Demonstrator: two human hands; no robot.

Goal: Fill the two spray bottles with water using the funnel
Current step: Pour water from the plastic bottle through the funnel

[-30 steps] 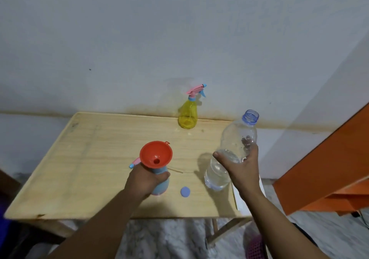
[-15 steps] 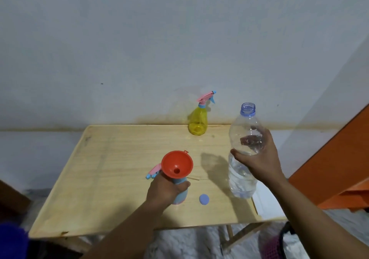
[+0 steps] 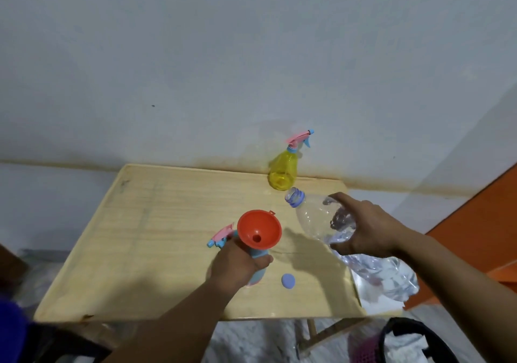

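Note:
An orange funnel [image 3: 259,229] sits in the neck of a blue spray bottle [image 3: 258,253] on the wooden table [image 3: 156,236]. My left hand [image 3: 235,264] grips that bottle around its body. A pink and blue spray head [image 3: 221,235] lies just left of the funnel. My right hand [image 3: 363,228] holds a clear water bottle [image 3: 316,217], lifted and tilted left, its open mouth up and to the right of the funnel. A yellow spray bottle [image 3: 282,171] with its pink trigger head on stands at the table's far edge.
A blue bottle cap [image 3: 288,281] lies on the table near the front, right of the blue bottle. An orange cabinet [image 3: 481,222] stands to the right. A dark bag [image 3: 414,343] sits on the floor at lower right. The wall runs close behind the table.
My right hand has lifted the water bottle off the table and tipped it from upright toward the funnel. My left hand has kept its hold on the blue spray bottle.

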